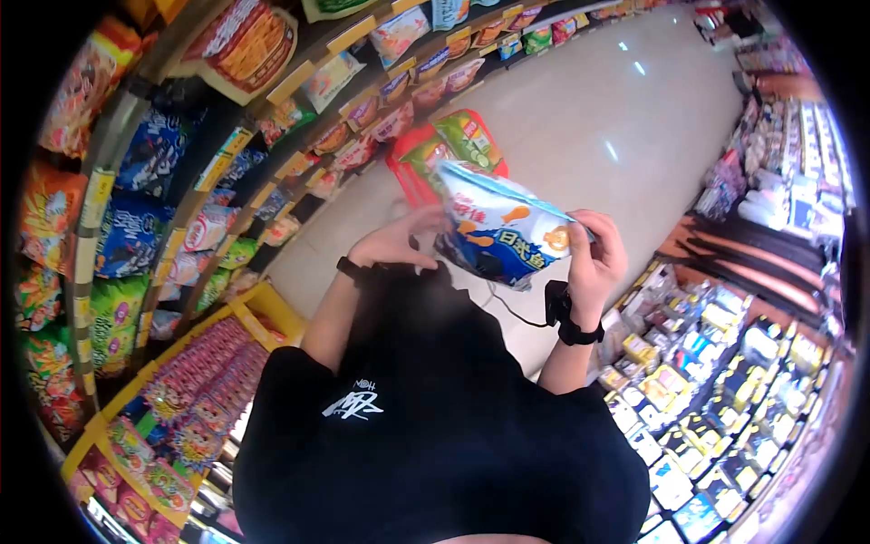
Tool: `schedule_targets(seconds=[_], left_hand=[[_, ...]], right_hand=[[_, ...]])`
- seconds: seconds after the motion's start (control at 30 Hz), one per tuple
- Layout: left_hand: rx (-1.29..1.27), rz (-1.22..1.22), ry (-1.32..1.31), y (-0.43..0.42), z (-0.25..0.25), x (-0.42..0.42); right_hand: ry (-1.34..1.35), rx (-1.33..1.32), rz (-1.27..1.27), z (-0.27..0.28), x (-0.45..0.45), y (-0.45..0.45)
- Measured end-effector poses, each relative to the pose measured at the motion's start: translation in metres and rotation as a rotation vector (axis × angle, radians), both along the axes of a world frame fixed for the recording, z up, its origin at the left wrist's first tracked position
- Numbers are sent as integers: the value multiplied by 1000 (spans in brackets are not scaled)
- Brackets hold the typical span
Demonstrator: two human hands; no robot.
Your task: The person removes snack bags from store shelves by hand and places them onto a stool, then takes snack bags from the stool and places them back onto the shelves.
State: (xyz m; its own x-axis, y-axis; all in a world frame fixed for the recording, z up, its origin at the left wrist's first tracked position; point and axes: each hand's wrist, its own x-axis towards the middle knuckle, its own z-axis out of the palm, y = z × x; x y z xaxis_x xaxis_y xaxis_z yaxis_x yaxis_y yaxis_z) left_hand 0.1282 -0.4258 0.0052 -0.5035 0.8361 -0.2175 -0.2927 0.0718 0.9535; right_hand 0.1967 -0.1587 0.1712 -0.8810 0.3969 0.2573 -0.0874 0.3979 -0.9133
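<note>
A blue-and-white snack bag (507, 227) with orange fish pictures is held up in front of my body, slightly tilted. The thumb and fingers of my right hand (598, 254) pinch its right upper corner. My left hand (399, 240) is beside the bag's left end, somewhat blurred, with thumb and fingers apart; whether it touches the bag is hard to see. Beyond the bag, a red shopping basket (412, 181) stands on the floor, with a green snack bag (467, 140) in it. The held bag hides part of the basket.
Shelves of snack bags (131, 236) line the left side. A yellow-framed display (195, 390) with pink packs stands at lower left. On the right are racks of small packaged goods (698, 390). The pale tiled floor (589, 118) runs between them.
</note>
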Motion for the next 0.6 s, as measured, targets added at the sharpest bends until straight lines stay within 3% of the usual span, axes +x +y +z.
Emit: schedule_targets(seconds=[0.03, 0.17, 0.27, 0.3, 0.4, 0.6], left_hand=[[99, 4, 20, 6, 5, 0], [50, -125, 19, 23, -22, -20], [134, -75, -306, 29, -21, -29], [226, 41, -404, 31, -22, -27], [259, 74, -465, 29, -24, -44], [157, 215, -299, 24, -4, -64]], right_hand=[[-8, 19, -10, 3, -8, -1], [-37, 70, -58, 9, -30, 0], [-59, 68, -223, 8, -45, 6], [-80, 98, -259, 10, -47, 10], [-98, 124, -325, 12, -55, 18], [-145, 14, -214, 7, -64, 47]])
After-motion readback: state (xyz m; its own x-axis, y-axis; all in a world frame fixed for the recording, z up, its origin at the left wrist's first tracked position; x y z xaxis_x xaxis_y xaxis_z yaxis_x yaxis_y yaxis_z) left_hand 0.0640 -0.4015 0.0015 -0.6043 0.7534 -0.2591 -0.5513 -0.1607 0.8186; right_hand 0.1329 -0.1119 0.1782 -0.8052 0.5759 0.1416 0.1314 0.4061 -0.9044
